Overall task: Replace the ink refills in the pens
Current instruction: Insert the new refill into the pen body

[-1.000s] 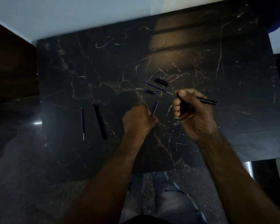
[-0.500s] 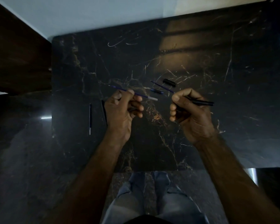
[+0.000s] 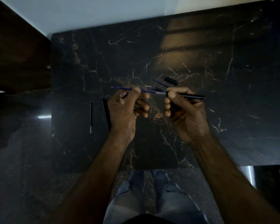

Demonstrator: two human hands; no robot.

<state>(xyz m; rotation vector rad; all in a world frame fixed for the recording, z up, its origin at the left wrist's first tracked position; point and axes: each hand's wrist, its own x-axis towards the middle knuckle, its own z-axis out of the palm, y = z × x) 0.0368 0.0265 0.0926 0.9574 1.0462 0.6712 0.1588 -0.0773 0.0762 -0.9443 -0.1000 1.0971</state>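
Inserting a refill, by my read: left hand [image 3: 123, 110] pinches blue refill [image 3: 146, 91], tip at the mouth of the black barrel [image 3: 194, 96] gripped by right hand [image 3: 186, 115]. Second pen [image 3: 105, 109] and spare refill [image 3: 90, 117] lie left of the left hand, not yet done.

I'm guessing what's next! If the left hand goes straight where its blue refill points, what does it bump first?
Probably the black pen barrel pinched in the right hand; the refill tip looks nearly at its mouth, though depth is unclear.
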